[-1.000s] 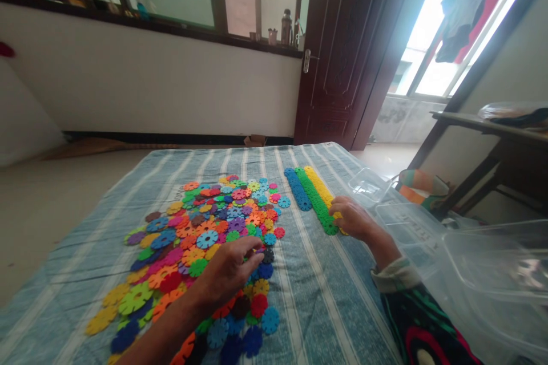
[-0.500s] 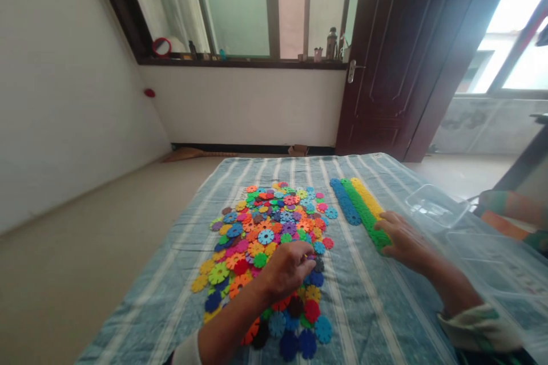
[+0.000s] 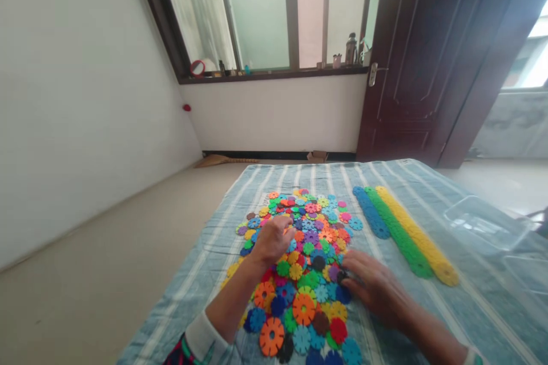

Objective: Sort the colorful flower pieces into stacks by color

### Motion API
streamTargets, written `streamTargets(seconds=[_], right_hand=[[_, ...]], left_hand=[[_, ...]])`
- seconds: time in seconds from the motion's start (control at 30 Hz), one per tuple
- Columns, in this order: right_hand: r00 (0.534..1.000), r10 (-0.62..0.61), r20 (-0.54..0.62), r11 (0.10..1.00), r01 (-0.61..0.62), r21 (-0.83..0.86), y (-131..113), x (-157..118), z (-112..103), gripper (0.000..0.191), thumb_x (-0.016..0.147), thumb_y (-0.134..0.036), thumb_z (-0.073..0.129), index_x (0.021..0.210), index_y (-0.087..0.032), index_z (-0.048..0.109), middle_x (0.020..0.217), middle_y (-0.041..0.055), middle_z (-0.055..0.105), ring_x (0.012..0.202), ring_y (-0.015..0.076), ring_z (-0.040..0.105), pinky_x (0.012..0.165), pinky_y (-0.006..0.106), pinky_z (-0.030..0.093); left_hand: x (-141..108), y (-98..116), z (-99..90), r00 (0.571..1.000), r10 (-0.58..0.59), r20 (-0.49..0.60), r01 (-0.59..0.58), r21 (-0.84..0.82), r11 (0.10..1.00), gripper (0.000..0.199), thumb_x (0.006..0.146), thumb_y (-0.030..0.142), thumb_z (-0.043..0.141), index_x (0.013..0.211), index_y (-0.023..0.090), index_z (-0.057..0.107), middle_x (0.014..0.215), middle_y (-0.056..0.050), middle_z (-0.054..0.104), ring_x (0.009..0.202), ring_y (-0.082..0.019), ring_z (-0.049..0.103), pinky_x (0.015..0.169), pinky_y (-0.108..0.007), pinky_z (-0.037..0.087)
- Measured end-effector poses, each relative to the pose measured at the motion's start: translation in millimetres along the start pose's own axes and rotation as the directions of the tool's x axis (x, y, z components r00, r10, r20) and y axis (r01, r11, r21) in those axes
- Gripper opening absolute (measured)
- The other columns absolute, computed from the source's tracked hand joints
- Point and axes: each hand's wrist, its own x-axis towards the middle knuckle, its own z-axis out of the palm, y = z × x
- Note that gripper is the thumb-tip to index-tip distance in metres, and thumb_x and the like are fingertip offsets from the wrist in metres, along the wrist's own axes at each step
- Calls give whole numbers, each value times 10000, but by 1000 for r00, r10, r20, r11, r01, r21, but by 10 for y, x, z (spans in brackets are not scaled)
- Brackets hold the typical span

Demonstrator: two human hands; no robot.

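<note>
Many flat notched discs in mixed colours [image 3: 303, 308] lie heaped on a striped cloth. My left hand [image 3: 273, 239] is over the upper left part of the heap, fingers curled together; what they pinch, if anything, is hidden. At the heap's right edge is my right hand [image 3: 370, 279], slightly blurred, its thumb and fingers apart around a dark disc. Right of the heap lie three rows of overlapping discs: a short blue row [image 3: 371, 214], a longer green row [image 3: 398, 234] and a yellow row [image 3: 417, 231], side by side.
A clear plastic box [image 3: 483, 225] stands right of the rows, with another clear container [image 3: 528, 276] nearer the right edge. The striped cloth [image 3: 192, 279] covers the table. Beyond it are a dark door [image 3: 411, 68] and a window sill with small objects.
My right hand has left the green and yellow rows and moved left to the heap. My left hand has moved further up the heap. The view has shifted to the right.
</note>
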Motion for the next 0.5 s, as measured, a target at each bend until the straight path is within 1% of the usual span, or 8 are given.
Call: streamTargets(seconds=[0.07,0.13,0.23,0.3,0.33,0.4,0.5], right_hand=[[1000,-13,-19,1000,13,-10,20,-36,74,163,876,-222,525,1015,-210,608,1129,93,648,1079,242,596,933,407,490],[999,-24,-47,1000,23,-13,48,-62,108,167,892,-240,510,1025,-217,609,1134,89,651,1087,236,596,953,407,479],[997,-37,-71,999,36,-6,65,-68,114,159,905,-255,496,1012,-226,612,1112,77,660,1071,219,604,960,385,477],[996,-41,-75,999,40,-3,61,-59,109,157,908,-252,492,1005,-228,613,1098,71,663,1060,210,607,958,371,477],[996,-40,-76,999,40,-2,58,-54,109,157,908,-246,490,1004,-228,613,1094,69,663,1058,208,607,957,367,476],[996,-38,-79,999,38,0,57,-48,113,157,907,-231,487,1002,-225,611,1095,68,661,1060,209,605,950,366,478],[996,-35,-80,999,36,11,58,-43,119,149,907,-212,481,986,-217,607,1095,70,658,1061,213,599,929,366,484]], left_hand=[[77,-123,27,1000,-19,14,19,53,998,204,801,215,572,980,173,662,998,-63,691,934,-190,624,853,-281,466],[168,-199,76,998,-9,58,3,102,995,243,793,230,589,1020,169,654,1046,-76,681,997,-212,612,907,-307,459],[331,-239,174,993,53,104,-68,153,986,338,781,255,613,1101,146,627,1176,-116,635,1138,-251,551,1014,-355,404],[434,-234,240,986,91,136,-113,165,980,413,785,288,619,1175,155,594,1282,-125,578,1227,-262,488,1066,-376,357],[475,-228,265,981,100,165,-128,169,977,426,793,307,612,1195,171,584,1305,-116,565,1241,-261,478,1072,-381,351],[520,-218,282,970,93,227,-135,181,974,406,813,337,587,1197,206,584,1290,-92,581,1212,-254,506,1049,-384,376],[491,-223,195,958,71,279,-125,180,976,379,816,329,573,1179,223,595,1267,-76,600,1171,-247,539,1010,-366,401]])
